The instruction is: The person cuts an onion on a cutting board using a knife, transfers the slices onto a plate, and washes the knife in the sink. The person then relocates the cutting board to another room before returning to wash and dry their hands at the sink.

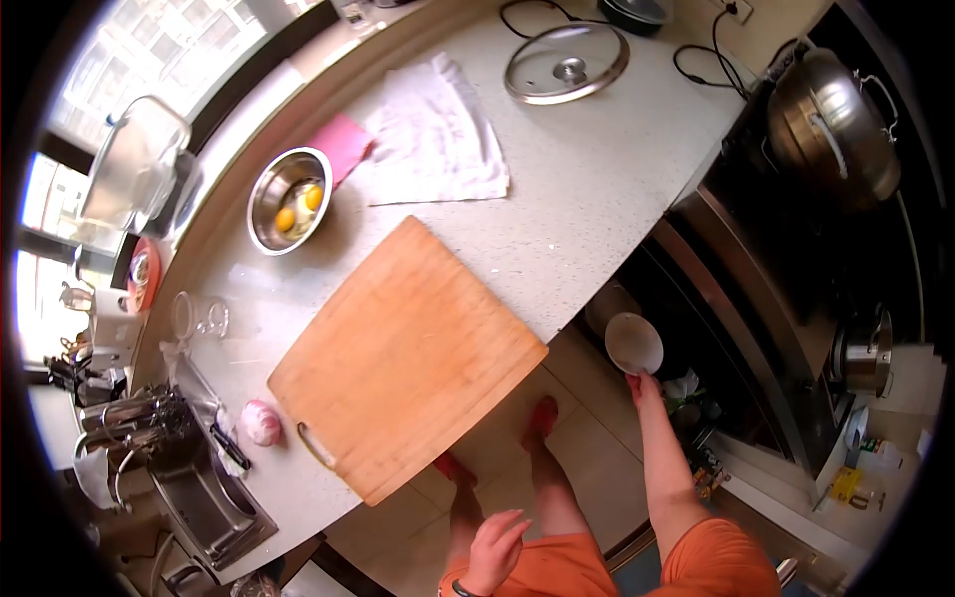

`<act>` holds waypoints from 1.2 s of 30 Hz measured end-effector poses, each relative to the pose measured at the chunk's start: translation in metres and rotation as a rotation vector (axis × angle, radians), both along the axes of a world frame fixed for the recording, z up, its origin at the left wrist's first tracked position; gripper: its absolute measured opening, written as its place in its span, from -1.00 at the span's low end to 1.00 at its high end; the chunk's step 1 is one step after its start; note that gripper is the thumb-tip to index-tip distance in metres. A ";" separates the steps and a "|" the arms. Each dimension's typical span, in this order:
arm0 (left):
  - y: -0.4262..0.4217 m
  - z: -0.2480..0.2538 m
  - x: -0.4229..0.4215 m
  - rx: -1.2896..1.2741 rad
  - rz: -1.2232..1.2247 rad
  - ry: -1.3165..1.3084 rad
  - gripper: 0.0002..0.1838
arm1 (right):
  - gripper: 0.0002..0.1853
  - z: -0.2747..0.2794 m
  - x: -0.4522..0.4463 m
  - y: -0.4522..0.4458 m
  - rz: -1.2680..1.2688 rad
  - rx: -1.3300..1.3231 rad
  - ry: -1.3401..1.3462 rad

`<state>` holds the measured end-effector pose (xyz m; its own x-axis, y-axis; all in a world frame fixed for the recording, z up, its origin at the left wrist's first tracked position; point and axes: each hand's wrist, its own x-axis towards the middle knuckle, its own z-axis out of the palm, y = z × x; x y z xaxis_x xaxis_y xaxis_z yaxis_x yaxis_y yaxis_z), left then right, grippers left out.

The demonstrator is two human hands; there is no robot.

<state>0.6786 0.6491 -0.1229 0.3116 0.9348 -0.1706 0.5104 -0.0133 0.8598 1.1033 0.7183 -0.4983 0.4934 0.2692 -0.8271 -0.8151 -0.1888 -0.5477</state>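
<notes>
One white bowl (pixel 634 343) | round mouth upward | right grip (pixel 640 386) holding near edge | left grip (pixel 495 553) loosely spread

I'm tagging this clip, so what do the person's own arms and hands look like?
The left hand and right hand are ungloved. A dark band shows at the left wrist. An orange sleeve covers the upper right arm, leaving the forearm bare.

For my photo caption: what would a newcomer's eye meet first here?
The eye likely falls first on the wooden board, mid-picture on the counter. Next come two bright yolks in a steel bowl, at upper left. At right, the right hand holds a white bowl beyond the counter's edge.
</notes>
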 end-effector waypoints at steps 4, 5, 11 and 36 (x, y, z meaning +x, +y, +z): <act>-0.012 0.028 -0.045 0.159 0.026 -0.051 -0.62 | -0.71 0.110 -0.046 -0.057 0.216 -0.053 -0.243; -0.015 0.039 -0.061 0.173 0.024 -0.054 -0.61 | -0.70 0.133 -0.051 -0.077 0.330 -0.030 -0.318; -0.054 0.098 -0.171 0.389 0.085 -0.008 -0.66 | -0.52 0.341 -0.109 -0.124 0.812 -0.483 -0.906; -0.104 0.210 -0.316 0.686 0.690 0.134 -0.65 | -0.73 0.552 -0.551 0.096 1.876 0.487 -0.733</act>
